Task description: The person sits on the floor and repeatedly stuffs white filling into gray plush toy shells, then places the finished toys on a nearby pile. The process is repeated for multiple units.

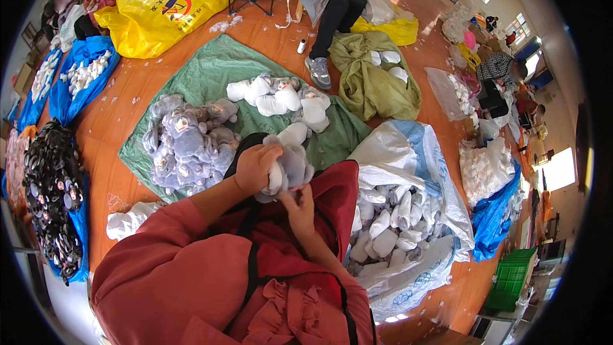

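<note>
Over my lap I hold a grey and white plush toy [294,163]. My left hand [257,167] is closed round its left side. Lower down, my right hand [299,207] pinches its near edge; whatever small thing may sit between the fingertips is too small to make out. Beyond my left arm, a heap of grey plush toys [185,131] lies on a green sheet [214,67]. Farther off on the same sheet is a group of white and grey stuffed pieces [274,94].
On my right stands an open white woven sack [408,153] with many grey and white plush pieces [389,223]. Black plush pieces [54,185] fill a blue bag at far left. A person's shoe [318,72] and an olive sack [364,83] are ahead, near a small bottle [301,46].
</note>
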